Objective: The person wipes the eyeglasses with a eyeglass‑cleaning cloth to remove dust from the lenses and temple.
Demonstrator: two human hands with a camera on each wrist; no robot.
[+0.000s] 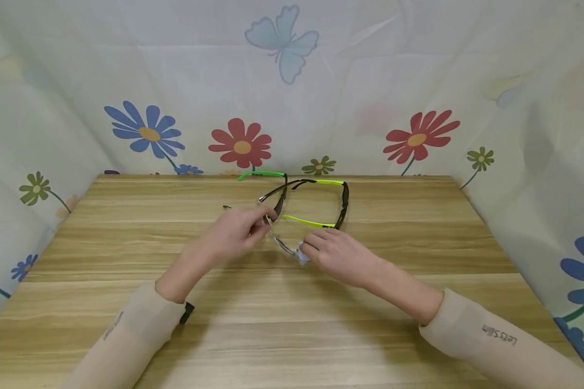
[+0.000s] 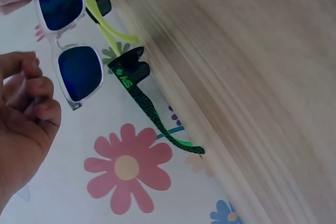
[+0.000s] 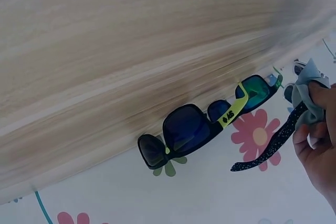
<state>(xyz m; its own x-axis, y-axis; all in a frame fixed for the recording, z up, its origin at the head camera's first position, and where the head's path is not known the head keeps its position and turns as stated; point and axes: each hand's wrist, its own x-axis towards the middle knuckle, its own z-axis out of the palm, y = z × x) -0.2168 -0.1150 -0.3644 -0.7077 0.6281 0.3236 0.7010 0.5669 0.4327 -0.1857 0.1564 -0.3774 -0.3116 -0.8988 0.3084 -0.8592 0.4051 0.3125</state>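
My right hand (image 1: pixel 338 256) grips a light blue cloth (image 3: pixel 307 95) wrapped around one end of clear-framed sunglasses (image 1: pixel 284 246). A dark speckled temple (image 3: pixel 273 146) of these sunglasses sticks out below the cloth in the right wrist view. Both blue lenses (image 2: pixel 80 74) show in the left wrist view. At the frame's other end is my left hand (image 1: pixel 231 232), its bent fingers close beside the rim with a gap showing in the left wrist view. The second temple (image 1: pixel 277 190) reaches away toward the back of the table.
Black sunglasses with yellow temples (image 1: pixel 345 202) lie open near the table's back edge. Just left of them are black sunglasses with green temples (image 1: pixel 263 173), partly hidden by my left hand. A flowered cloth backdrop (image 1: pixel 321 108) rises behind the wooden table (image 1: pixel 272 335).
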